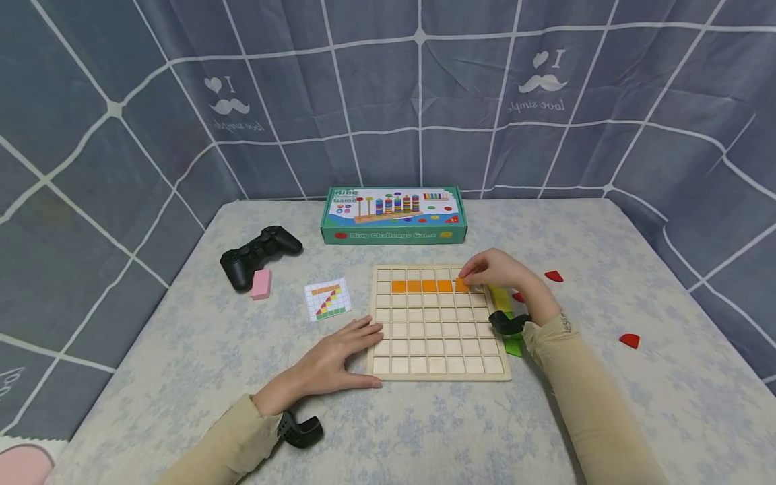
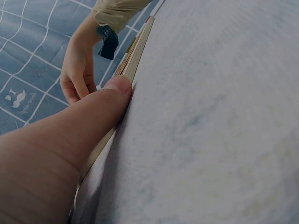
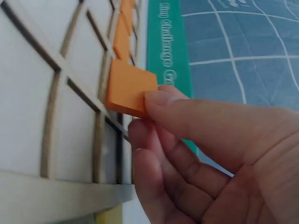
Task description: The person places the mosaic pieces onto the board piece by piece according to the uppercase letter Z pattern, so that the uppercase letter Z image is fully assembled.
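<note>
From the head view, my right hand (image 1: 500,269) pinches a flat orange square tile (image 1: 462,285) over the second row from the far edge of the pale wooden grid board (image 1: 442,331). The held tile is just beside a run of four orange square tiles (image 1: 429,286) lying in that row. My left hand (image 1: 332,358) is spread, fingertips and thumb at the board's left side. Left of the board lies a white card printed with a coloured grid pattern (image 1: 328,299); to the right, my wrist comes near a bright green piece (image 1: 513,347) and a yellow piece (image 1: 500,298), both partly covered. A low sleeve could sweep these out of place.

In the left wrist view, my thumb (image 2: 98,109) lies against the board's edge. Were that touch too light, a push from the right could slide the board; the pressure itself I can't judge.

In the right wrist view, my thumb and fingers hold the tile by one side, tilted above the grid. Whether its lower edge touches a divider, I can't tell. Let go at this slant, it might catch on a divider and sit crooked, or flip.
</note>
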